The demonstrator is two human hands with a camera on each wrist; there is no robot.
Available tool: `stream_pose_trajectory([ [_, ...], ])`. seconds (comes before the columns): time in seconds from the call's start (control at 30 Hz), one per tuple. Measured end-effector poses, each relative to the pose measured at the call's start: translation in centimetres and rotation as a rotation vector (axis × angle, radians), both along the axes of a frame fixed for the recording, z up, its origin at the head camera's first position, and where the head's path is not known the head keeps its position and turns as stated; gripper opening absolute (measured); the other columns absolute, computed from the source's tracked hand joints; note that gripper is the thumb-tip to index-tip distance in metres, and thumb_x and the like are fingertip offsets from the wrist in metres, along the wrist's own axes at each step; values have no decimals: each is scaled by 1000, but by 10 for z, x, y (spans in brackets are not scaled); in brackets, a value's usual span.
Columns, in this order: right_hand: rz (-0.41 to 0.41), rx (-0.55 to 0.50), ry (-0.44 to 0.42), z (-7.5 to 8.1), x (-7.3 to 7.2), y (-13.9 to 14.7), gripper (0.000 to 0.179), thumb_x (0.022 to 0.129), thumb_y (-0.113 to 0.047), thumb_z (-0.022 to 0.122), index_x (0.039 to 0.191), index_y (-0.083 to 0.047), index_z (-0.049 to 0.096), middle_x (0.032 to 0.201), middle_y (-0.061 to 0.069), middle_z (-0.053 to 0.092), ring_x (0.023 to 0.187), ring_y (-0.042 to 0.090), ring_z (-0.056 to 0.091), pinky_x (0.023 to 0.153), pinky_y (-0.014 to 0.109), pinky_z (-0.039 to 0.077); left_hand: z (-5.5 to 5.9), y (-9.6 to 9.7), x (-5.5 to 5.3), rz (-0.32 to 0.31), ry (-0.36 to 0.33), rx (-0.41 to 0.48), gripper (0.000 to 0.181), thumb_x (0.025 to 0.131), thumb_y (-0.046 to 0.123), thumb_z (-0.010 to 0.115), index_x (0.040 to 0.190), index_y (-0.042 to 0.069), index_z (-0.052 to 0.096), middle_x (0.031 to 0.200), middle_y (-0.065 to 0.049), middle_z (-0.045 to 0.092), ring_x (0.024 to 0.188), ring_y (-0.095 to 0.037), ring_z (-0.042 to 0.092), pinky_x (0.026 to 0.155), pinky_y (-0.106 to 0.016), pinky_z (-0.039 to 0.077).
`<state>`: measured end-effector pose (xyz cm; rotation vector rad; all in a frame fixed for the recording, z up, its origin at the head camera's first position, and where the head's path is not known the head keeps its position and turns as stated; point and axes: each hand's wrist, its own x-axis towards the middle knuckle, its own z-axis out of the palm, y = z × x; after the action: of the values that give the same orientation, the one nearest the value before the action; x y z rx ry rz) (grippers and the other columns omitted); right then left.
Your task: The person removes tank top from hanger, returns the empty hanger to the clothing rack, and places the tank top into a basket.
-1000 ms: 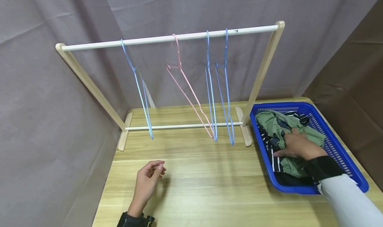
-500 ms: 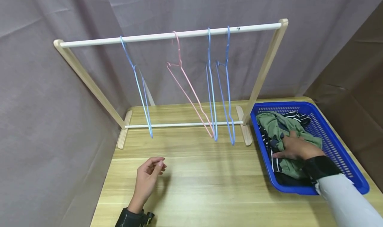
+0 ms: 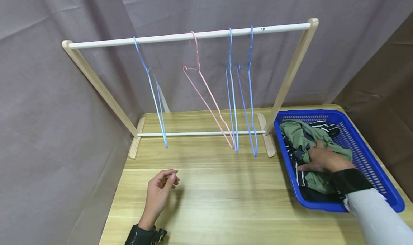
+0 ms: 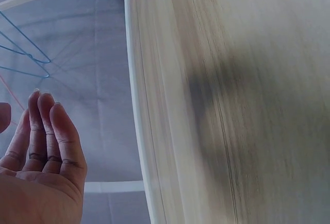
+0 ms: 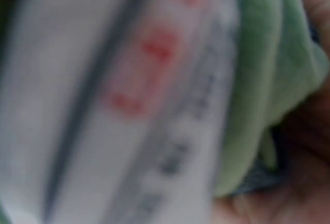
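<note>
My right hand [image 3: 329, 159] lies on a green garment [image 3: 338, 150] in the blue basket [image 3: 398, 203], its thumb spread wide from the other fingers. Folds of the green cloth [image 5: 258, 74] rise between thumb and fingers in the right wrist view. A blurred white label [image 5: 175, 126] with red print covers much of that view. Black-and-white striped cloth [image 3: 326, 126] shows around the green one. Over the table's near left part, my left hand [image 3: 158, 191] holds nothing, its fingers loosely bent.
A wooden rack [image 3: 292, 69] with a white rail [image 3: 161, 38] stands at the back. From it hang a pink hanger [image 3: 209, 90], a light blue hanger [image 3: 155, 98] at left, and two blue hangers [image 3: 250, 80] at right. Grey curtain [image 3: 48, 130] closes the left and back.
Both hands keep nearly the same place and pose, the right on the green garment. The head view has shifted slightly, so the rack and basket sit a little farther right.
</note>
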<state>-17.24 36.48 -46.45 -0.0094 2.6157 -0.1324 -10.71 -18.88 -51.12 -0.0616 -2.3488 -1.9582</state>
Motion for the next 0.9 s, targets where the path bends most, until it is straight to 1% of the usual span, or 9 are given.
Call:
stream_pose_trajectory([
  [0.17,-16,3,-2,-1,-1,0,123,82,-73,79,146,25,40,137,59,21,117,82,43,89,84,51,1,1,-1,1,2,1,16,107,10,64,116,2,75,96,-19,76,83,-16,73,74,-27,63],
  [0.27,-23,-9,-1,-1,-1,1,122,81,-72,80,143,26,42,136,59,21,117,81,43,89,83,51,2,2,-1,-3,-1,2,16,107,10,64,116,2,74,96,-19,76,82,-18,73,74,-27,63],
  [0.33,-23,-21,2,0,0,1,122,81,-71,81,142,27,42,135,59,22,116,80,44,89,82,52,3,2,-1,-2,-6,3,17,107,10,64,116,1,74,96,-19,75,82,-16,73,74,-27,63],
  [0.47,-28,-43,9,0,1,2,123,81,-70,82,142,28,40,134,58,22,117,80,42,90,83,51,3,2,-1,-2,-5,2,17,107,11,64,116,1,74,95,-19,75,82,-17,74,74,-28,63],
  [0.63,-25,-70,42,0,4,4,123,81,-70,81,141,29,40,139,62,20,120,84,38,92,85,47,3,0,0,1,10,0,17,107,10,64,116,0,74,95,-20,75,82,-16,74,74,-28,64],
  [0.77,-34,-90,98,1,8,6,120,83,-70,79,137,31,43,141,63,20,121,83,39,93,84,48,4,-1,0,1,26,-2,17,107,10,63,117,1,74,96,-21,75,82,-14,73,74,-28,63],
  [0.83,-42,-102,139,2,10,7,123,84,-70,79,144,29,37,141,64,21,123,83,39,94,83,48,5,-2,1,3,37,-4,17,107,10,63,117,1,74,96,-20,76,83,-12,73,74,-28,64],
  [0.9,-44,-113,184,4,12,7,129,85,-69,79,155,23,24,141,64,22,124,83,37,96,84,46,6,-3,1,8,46,-1,17,107,10,63,117,1,74,96,-20,76,83,-12,73,74,-28,64],
])
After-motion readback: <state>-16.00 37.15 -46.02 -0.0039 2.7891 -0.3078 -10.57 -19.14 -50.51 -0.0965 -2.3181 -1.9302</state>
